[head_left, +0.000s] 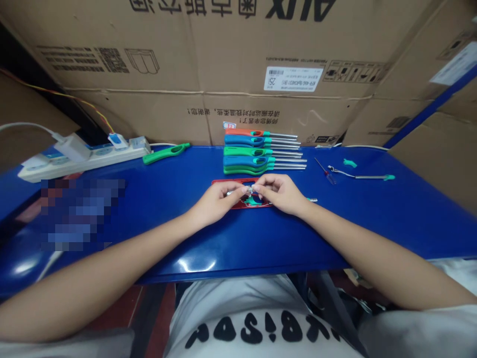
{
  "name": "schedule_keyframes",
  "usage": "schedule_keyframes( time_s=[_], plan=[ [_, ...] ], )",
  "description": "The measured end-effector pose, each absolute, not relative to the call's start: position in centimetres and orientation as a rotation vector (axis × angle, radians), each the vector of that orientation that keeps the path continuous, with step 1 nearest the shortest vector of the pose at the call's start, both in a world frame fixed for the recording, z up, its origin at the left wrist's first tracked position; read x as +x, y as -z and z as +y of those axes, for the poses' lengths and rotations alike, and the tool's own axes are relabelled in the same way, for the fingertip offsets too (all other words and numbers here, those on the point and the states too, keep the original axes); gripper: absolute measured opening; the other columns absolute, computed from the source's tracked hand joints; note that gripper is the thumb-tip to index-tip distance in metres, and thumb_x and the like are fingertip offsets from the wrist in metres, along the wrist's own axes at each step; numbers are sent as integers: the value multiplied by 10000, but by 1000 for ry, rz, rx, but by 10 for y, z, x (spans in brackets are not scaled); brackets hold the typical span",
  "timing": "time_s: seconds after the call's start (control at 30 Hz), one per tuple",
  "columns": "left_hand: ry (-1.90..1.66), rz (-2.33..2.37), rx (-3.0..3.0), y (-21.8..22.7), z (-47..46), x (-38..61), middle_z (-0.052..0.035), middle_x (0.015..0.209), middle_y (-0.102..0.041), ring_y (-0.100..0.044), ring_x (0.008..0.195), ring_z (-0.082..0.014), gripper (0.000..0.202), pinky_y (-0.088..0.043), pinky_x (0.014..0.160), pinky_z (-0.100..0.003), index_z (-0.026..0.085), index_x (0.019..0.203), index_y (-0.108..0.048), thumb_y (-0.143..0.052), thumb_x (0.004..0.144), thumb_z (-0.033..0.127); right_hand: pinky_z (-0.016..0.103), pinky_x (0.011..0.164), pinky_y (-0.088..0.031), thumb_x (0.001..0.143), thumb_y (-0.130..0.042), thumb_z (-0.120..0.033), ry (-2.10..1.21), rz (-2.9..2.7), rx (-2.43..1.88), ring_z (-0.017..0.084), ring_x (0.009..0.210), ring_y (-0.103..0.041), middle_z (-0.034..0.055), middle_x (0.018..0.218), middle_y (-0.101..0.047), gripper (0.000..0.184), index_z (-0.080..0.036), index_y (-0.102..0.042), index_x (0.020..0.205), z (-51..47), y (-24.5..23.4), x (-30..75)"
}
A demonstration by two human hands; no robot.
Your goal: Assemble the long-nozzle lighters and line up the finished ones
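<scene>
My left hand (212, 201) and my right hand (283, 195) meet in front of me, fingertips almost touching. Both pinch a small, pale or metallic part (249, 190), too small to make out fully. Directly beneath my fingers lies a red lighter casing (241, 205), partly covered by the hands. Within it shows a teal trigger piece (254, 201). A metal tip with a bit of teal (313, 200) sticks out past my right hand. Just behind the casing, several assembled lighters (244, 162) in blue, green and orange lie stacked with their metal tubes pointing right.
To the right lie a small screwdriver (328, 175), a metal tube with wire (368, 177) and a loose teal piece (350, 163). A green lighter handle (166, 153) rests by the power strip (93, 159) at left. Tall cardboard (149, 109) walls the blue table's (179, 219) back.
</scene>
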State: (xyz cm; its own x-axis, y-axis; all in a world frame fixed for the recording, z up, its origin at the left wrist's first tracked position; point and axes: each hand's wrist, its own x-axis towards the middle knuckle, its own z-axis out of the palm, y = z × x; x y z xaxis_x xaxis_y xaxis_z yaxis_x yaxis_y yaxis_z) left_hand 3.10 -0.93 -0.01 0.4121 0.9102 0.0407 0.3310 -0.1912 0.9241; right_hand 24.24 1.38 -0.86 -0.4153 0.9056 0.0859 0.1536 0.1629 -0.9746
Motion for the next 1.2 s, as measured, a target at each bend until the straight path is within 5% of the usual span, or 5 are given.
schedule_keyframes(
  time_s=[0.2, 0.7, 0.9, 1.2],
  plan=[
    [-838, 1127, 1719, 4, -7, 30, 50, 511, -478, -447, 529, -129, 493, -389, 554, -249, 145, 994, -731, -572, 920, 606, 242, 545, -407, 770, -713, -727, -1303, -1762, -973, 84, 552, -481, -10, 659, -613, 562, -175, -612, 747, 19, 7, 244],
    [-833, 1084, 1703, 4, -9, 32, 60, 512, -453, -358, 485, -96, 526, -281, 497, -246, 126, 978, -752, -579, 913, 619, 286, 625, -469, 842, -668, -683, -1090, -1840, -938, 140, 646, -552, 22, 710, -629, 502, -183, -639, 799, 18, 16, 245],
    [-787, 1078, 1751, 6, -5, 28, 48, 529, -490, -411, 477, -94, 510, -336, 505, -237, 139, 826, -714, -550, 939, 608, 284, 616, -465, 858, -657, -666, -1064, -1860, -935, 139, 638, -552, 19, 702, -627, 487, -184, -635, 788, 19, 19, 244],
    [-825, 1173, 2102, 0, -1, 14, -56, 906, -740, -657, 808, -180, 378, -473, 726, -281, 209, 1019, -829, -609, 951, 509, 318, 741, -523, 881, -648, -610, -953, -1797, -971, 164, 750, -625, 27, 772, -679, 417, -198, -687, 833, 36, 19, 252]
  ],
)
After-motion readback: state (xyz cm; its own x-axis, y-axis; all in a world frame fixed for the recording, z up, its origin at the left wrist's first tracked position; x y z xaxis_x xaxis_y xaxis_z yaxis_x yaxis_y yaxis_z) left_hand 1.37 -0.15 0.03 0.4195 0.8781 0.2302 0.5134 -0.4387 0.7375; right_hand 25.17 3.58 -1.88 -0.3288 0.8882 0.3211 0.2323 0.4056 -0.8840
